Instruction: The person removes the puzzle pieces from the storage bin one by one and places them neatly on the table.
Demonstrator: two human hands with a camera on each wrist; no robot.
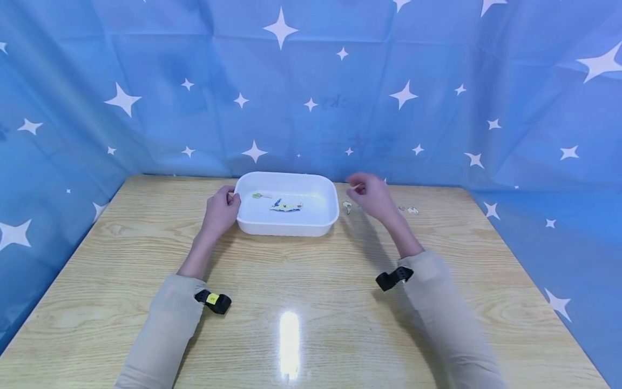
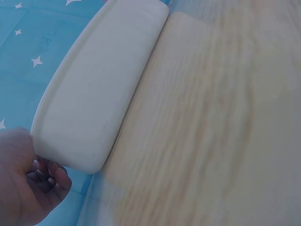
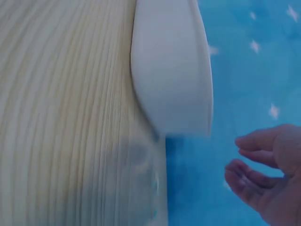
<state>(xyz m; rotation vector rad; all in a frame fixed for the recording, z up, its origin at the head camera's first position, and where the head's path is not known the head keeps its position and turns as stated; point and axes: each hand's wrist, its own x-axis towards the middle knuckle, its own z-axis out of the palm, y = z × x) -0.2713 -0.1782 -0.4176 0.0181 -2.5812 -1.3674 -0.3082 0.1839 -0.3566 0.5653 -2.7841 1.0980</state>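
Observation:
A white plastic basin [image 1: 286, 229] with rounded corners sits at the back of the table. My left hand [image 1: 222, 210] grips its left end; the left wrist view shows the thumb at the rim and curled fingers [image 2: 59, 181] against the end wall. Inside lie a blue-and-yellow flat cutout [image 1: 286, 206] and a small green one [image 1: 257, 195]. My right hand [image 1: 371, 195] hovers just right of the basin. Its fingers [image 3: 251, 181] are loosely bent and apart from the thumb, with nothing between them. Close below it lies a small pale cutout [image 1: 347, 206].
Another small pale cutout [image 1: 413, 210] and a tiny purplish one [image 1: 401, 208] lie on the table right of my right hand. The wooden table [image 1: 291, 281] ends just behind the basin at a blue star-patterned curtain [image 1: 291, 124].

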